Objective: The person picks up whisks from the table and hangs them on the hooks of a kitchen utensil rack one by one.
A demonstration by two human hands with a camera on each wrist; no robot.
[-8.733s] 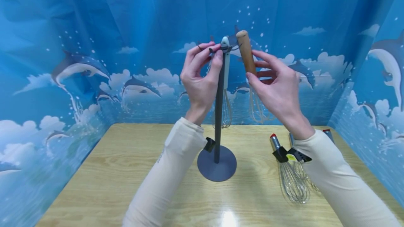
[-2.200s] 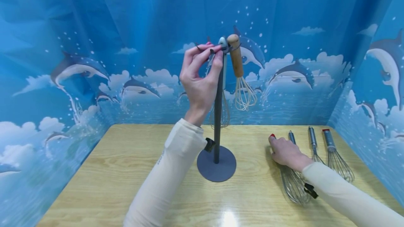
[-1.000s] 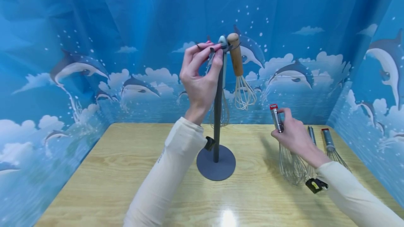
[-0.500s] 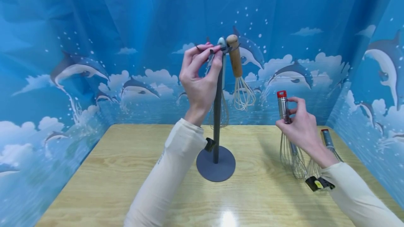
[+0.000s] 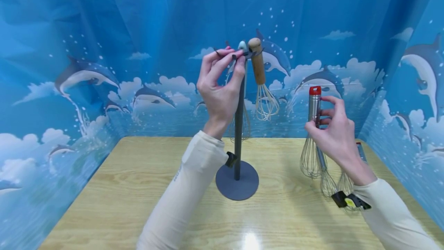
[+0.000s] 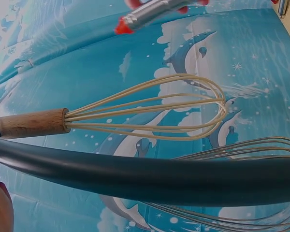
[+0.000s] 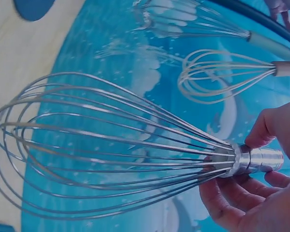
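My head view is bright, apparently lit from above: white glare sits on the near part of the table (image 5: 111, 188), with soft shadow toward its right. On the left wrist feed I see a washed-out upper left corner, a lens-bowed black pole (image 6: 150, 176) and a blurred metal handle (image 6: 154, 12). My right wrist picture looks hazier.

In the head view, the left hand (image 5: 219, 90) covers much of the stand's (image 5: 239, 130) top, upper middle of the frame. At lower right, the right hand (image 5: 334, 132) and wrist hide parts of the other whisks (image 5: 322, 160). In the left wrist view, the steel whisk (image 6: 157, 12) is blurred and cut off by the top edge. In the right wrist view, the wooden whisk's (image 7: 286, 68) handle leaves the right edge.
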